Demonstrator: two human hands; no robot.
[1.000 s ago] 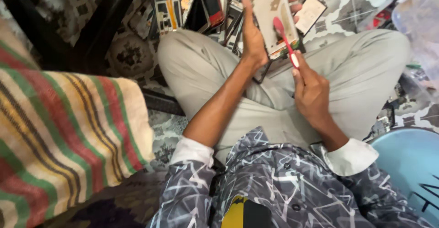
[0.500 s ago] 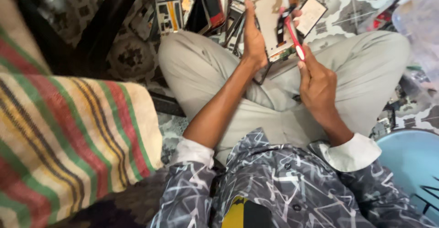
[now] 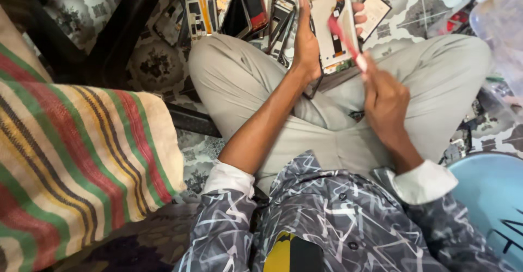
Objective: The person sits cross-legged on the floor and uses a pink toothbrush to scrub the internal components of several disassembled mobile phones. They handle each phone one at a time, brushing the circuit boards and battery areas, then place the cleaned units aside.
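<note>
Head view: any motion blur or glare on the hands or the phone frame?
Head view: the red tool in the right hand is smeared by motion blur; the left hand and the opened white phone frame it holds are fairly sharp; lighting is soft and even, with no glare.

Just one camera, up on the person's head, looking steeply down over crossed legs (image 3: pixel 338 119) (pretty close in) toward the patterned floor (image 3: pixel 414 5) ahead.
</note>
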